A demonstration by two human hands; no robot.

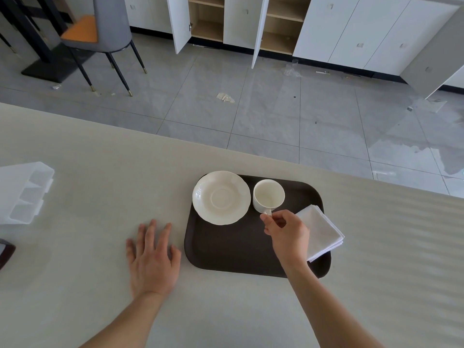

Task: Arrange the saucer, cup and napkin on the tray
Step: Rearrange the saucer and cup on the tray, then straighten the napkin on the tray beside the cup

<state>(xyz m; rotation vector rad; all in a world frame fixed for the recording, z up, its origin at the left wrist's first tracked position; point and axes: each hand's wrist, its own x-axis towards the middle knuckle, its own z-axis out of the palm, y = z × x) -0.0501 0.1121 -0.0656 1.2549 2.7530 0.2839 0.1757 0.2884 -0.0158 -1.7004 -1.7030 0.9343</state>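
A dark brown tray (233, 249) lies on the pale counter. On its far left corner rests a white saucer (221, 197), overhanging the tray's rim slightly. Right of the saucer stands an empty white cup (268, 195) on the tray. My right hand (287, 233) pinches the cup's handle from the near side. A folded white napkin (322, 231) lies at the tray's right edge, partly over the rim and partly hidden by my right hand. My left hand (152, 259) lies flat on the counter left of the tray, fingers spread, holding nothing.
A clear plastic divided container (23, 192) sits at the counter's left edge, with a dark object (6, 252) below it. The counter's far edge drops to a grey tiled floor with a chair (100, 33) and open white cabinets (251, 23).
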